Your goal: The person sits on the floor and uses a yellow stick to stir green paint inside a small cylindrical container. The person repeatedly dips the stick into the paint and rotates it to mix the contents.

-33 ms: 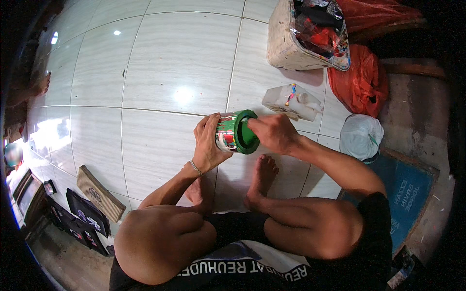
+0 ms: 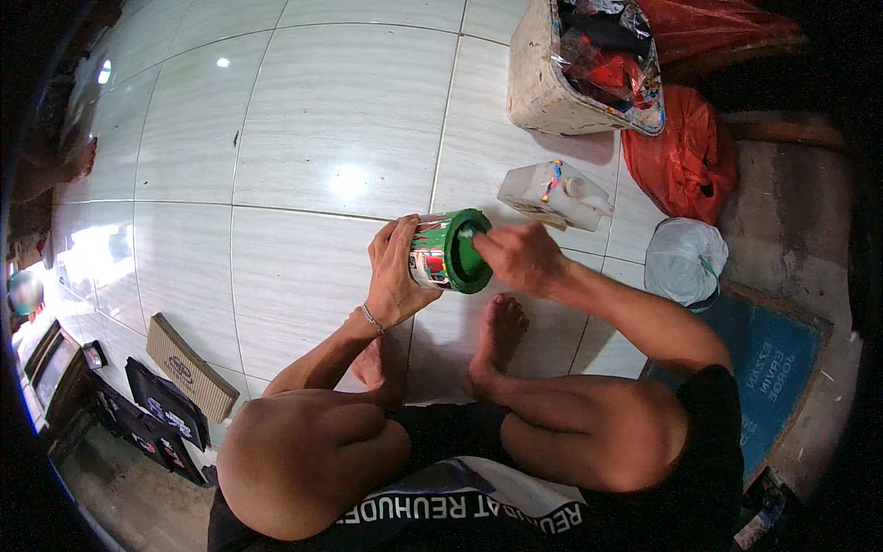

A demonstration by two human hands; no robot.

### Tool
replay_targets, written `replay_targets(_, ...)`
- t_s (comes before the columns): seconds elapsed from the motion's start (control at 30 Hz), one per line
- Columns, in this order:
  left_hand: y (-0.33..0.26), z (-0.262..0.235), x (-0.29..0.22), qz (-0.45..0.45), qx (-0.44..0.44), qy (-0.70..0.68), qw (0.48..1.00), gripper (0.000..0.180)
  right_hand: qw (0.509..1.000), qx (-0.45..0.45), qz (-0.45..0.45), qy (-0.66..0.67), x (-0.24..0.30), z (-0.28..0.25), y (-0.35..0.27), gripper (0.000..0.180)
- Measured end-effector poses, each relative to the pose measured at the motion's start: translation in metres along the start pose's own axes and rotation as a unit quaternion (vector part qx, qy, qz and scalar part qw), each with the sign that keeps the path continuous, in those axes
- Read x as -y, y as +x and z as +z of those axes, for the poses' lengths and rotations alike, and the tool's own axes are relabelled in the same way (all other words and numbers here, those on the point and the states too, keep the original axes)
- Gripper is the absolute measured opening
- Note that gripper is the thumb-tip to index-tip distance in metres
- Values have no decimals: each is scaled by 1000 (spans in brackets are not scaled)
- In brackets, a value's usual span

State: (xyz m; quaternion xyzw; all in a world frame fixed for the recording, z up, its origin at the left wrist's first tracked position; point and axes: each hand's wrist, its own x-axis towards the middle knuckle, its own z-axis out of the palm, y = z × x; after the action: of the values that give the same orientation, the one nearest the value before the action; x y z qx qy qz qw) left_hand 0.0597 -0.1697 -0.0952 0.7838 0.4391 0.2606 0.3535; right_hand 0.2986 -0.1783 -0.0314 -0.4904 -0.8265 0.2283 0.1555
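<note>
My left hand (image 2: 397, 267) is wrapped round the side of a paint can (image 2: 429, 252), which lies tilted on its side in the air above my feet. The can has a printed label, a green rim and a green inner face, and its mouth points right. At that mouth, the fingers of my right hand (image 2: 522, 259) are bent and pinched together. A small whitish bit (image 2: 467, 233) shows by the fingertips against the green. Whether the fingers hold it or something else is hidden by the hand.
A white plastic jug (image 2: 557, 191) lies beyond my right hand. Farther right are a paint-stained bin (image 2: 544, 92) full of rubbish, a red plastic bag (image 2: 681, 152), a white bag (image 2: 682, 259) and a blue framed panel (image 2: 763, 368). Cardboard (image 2: 191, 368) and black bags (image 2: 166, 400) lie left.
My right hand has shifted slightly, its fingers drawn a little down and out from the can's upper rim. The left hand and the can stay almost still.
</note>
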Motion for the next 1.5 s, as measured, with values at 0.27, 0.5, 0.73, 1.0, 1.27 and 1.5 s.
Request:
replay_targets(0.27, -2, 2, 3, 5, 3, 17, 1000, 112, 984, 6, 88, 152, 17, -7, 5, 10)
replay_targets(0.5, 2, -1, 5, 9, -4, 9, 1000, 111, 992, 112, 21, 49, 8, 11, -21, 16)
replay_targets(0.73, -2, -1, 1, 12, -1, 9, 1000, 109, 995, -17, 60, 77, 8, -8, 9, 12)
replay_targets(1.0, -7, 3, 3, 22, -4, 12, 1000, 109, 969, 77, 106, 210, 28, -9, -1, 12)
replay_targets(1.27, -4, -1, 4, 32, -31, 26, 999, 113, 998, 43, -7, 37, 15, 2, -19, 4)
replay_targets(1.5, -2, -3, -1, 25, -20, 28, 999, 112, 998, -33, -26, -38, 13, -14, -1, 19)
